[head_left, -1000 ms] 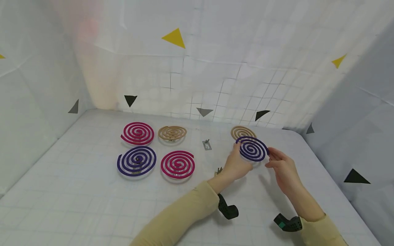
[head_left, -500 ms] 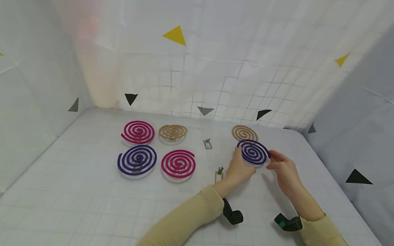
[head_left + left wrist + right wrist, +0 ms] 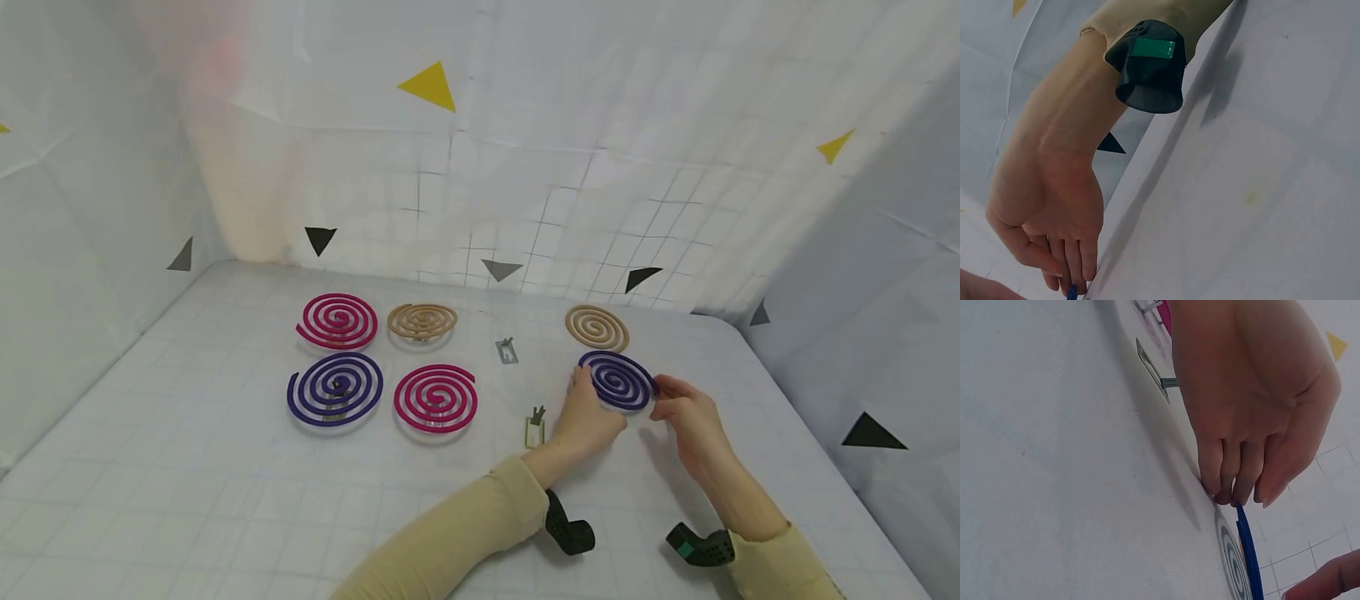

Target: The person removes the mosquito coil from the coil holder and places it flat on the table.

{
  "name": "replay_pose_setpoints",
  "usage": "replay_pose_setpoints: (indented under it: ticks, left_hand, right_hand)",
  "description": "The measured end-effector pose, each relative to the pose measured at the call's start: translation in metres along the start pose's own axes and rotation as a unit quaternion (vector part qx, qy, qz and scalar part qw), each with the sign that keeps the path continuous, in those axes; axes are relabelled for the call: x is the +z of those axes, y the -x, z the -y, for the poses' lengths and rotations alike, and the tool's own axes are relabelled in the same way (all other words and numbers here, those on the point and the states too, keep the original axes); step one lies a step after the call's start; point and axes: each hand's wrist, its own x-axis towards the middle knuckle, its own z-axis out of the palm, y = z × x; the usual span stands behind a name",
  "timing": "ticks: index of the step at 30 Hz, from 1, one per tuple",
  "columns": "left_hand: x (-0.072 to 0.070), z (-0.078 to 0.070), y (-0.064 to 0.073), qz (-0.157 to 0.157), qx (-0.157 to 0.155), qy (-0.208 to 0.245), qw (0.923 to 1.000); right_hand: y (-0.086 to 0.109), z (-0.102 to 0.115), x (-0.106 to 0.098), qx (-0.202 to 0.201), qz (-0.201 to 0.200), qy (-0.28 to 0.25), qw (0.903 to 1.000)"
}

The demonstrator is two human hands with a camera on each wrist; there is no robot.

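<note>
A dark purple mosquito coil (image 3: 617,379) is held low over the white table, on its right side. My left hand (image 3: 587,423) pinches the coil's left edge. At the opposite edge, the fingers and thumb of my right hand (image 3: 693,425) pinch its outer end. In the right wrist view the coil (image 3: 1247,550) appears nearly edge-on, its spiral shadow beside it, so it stands off the tabletop. A tan coil (image 3: 597,327) lies just behind it. Left of my left hand is a small brassy metal stand (image 3: 535,431); farther back sits a silver stand (image 3: 507,352).
On the left, several coils are raised on stands: a pink coil (image 3: 337,322), a tan coil (image 3: 422,320), another purple coil (image 3: 335,389) and another pink coil (image 3: 435,399). White sheet walls (image 3: 525,100) enclose the table's back and sides.
Both hands have brought the purple coil down and slightly toward me, uncovering more of the tan coil behind. The brassy stand, partly hidden before by my left wrist, now shows.
</note>
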Motion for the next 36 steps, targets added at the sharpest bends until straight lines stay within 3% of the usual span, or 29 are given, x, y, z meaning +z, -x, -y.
replay_pose_setpoints:
  ticks: [17,21,29,36]
  left_hand:
    - [-0.003,-0.002,-0.002,0.024,-0.019,-0.005,0.9995]
    - [-0.004,-0.001,-0.005,0.02,-0.01,-0.009,0.9997]
    - [-0.006,0.002,-0.014,0.009,0.035,-0.013,0.9993]
    - [-0.006,0.0,-0.015,0.011,0.033,-0.004,0.9994]
  right_hand:
    - [0.0,0.0,0.002,-0.001,0.0,0.017,0.9999]
    - [-0.001,0.0,0.003,-0.004,-0.002,0.021,0.9998]
    - [-0.006,0.0,0.004,-0.004,-0.003,0.033,0.9994]
    - [-0.008,0.001,0.004,-0.011,-0.002,0.039,0.9992]
